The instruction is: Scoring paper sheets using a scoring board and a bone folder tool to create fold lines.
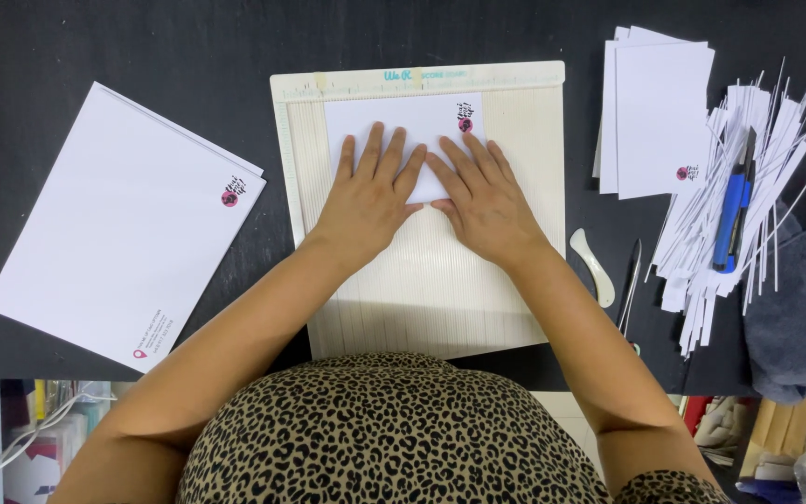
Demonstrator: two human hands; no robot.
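We press our left hand and right hand flat, fingers spread, side by side on a white sheet, probably to keep it squared against the scoring board beneath. Right of our right hand lie a bone folder, paper strips and cards; left of our left hand, a stack of envelopes on the bench.

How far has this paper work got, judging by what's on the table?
Done, it seems: a small pile of white cards at the right, with a heap of trimmed paper strips beside it. In hand: the left hand and right hand press flat on one white sheet on the cream scoring board. Left: a stack of large white sheets lies untouched at the left.
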